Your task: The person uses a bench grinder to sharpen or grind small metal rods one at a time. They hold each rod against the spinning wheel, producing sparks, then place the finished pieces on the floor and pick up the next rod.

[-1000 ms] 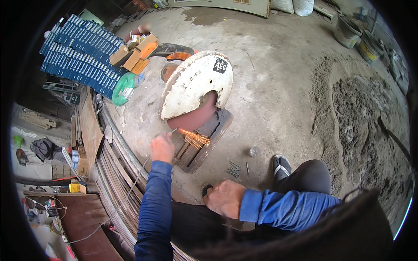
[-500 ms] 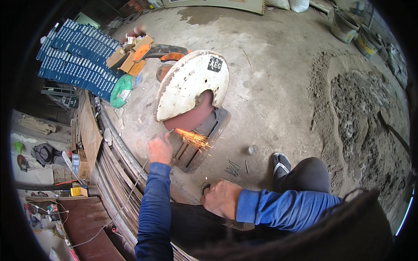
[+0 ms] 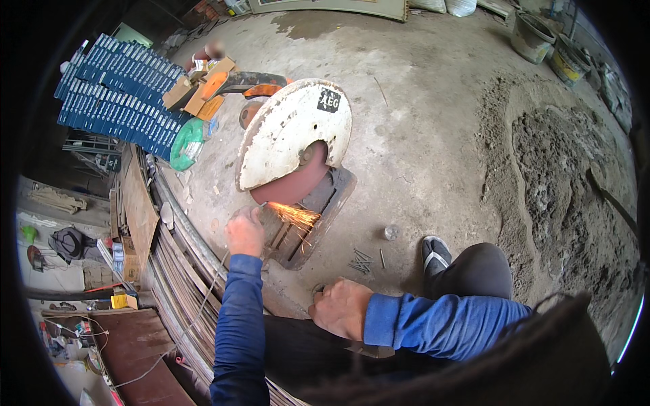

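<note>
A chop saw with a worn white blade guard stands on the floor ahead of me, its reddish-brown disc showing below the guard. Pinched in my left hand is a short thin metal rod, its tip against the disc's lower edge. Orange sparks spray rightward from there over the slotted base. Closer to me, my right hand is closed, knuckles up; a small dark shape shows at its fingers, too hidden to name. Several short metal rods lie on the floor beyond it.
Near the rods stands a small clear round piece. Long metal bars and pipes run along my left. Blue boxes are stacked at far left, beside open cartons. A sand heap spreads to the right.
The spark spray looks shorter than before. The view has shifted slightly; both hands stay in nearly the same places, the left still holding the rod at the disc.
</note>
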The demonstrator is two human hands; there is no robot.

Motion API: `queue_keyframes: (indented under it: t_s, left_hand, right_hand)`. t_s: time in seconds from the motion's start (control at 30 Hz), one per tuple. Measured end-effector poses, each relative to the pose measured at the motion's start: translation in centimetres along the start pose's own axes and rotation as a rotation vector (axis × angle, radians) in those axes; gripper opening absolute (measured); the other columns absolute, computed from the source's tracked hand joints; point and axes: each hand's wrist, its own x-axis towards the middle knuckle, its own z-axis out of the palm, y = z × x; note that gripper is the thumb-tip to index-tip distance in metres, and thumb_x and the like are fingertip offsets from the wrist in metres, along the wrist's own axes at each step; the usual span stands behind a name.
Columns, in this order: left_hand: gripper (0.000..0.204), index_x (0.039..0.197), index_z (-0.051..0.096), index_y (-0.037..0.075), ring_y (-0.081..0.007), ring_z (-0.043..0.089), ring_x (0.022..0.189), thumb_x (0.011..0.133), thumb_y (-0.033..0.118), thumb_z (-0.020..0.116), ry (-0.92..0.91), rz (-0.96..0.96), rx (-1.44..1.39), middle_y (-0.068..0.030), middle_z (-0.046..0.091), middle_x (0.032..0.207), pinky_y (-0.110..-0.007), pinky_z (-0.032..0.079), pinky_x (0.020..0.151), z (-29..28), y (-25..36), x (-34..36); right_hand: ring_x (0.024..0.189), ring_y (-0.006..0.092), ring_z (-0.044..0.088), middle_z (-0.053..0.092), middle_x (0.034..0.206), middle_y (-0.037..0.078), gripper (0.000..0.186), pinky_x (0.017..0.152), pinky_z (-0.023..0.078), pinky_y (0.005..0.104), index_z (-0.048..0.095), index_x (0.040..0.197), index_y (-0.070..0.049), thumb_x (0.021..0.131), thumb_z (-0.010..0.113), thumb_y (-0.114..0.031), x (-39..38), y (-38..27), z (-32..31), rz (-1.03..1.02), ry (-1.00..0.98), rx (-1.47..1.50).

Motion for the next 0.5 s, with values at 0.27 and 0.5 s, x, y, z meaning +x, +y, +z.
queue_keyframes:
  t_s: [0.27, 0.5]
  left_hand:
    - [0.013, 0.092, 0.069, 0.002, -0.0273, 0.067, 0.067, 0.090, 0.013, 0.063, -0.164, -0.239, -0.401, -0.0146, 0.069, 0.080, -0.037, 0.053, 0.062, -0.1, -1.5, -0.2]
    - [0.012, 0.099, 0.063, -0.004, -0.0147, 0.064, 0.060, 0.094, 0.005, 0.058, -0.320, -0.341, -0.886, -0.0095, 0.066, 0.076, -0.026, 0.053, 0.054, -0.5, -1.6, -1.7]
  right_hand:
    - [0.087, 0.0267, 0.070, 0.069, 0.090, 0.011, 0.017, 0.072, 0.056, 0.0379, 0.070, 0.088, -0.007, 0.079, 0.059, -0.016, -0.2, -0.2, 0.0, 0.020, -0.007, 0.017]
    - [0.085, 0.0269, 0.070, 0.069, 0.089, 0.011, 0.017, 0.072, 0.056, 0.0378, 0.070, 0.088, -0.008, 0.077, 0.060, -0.016, -0.3, -0.1, 0.5, -0.014, 0.030, 0.011]
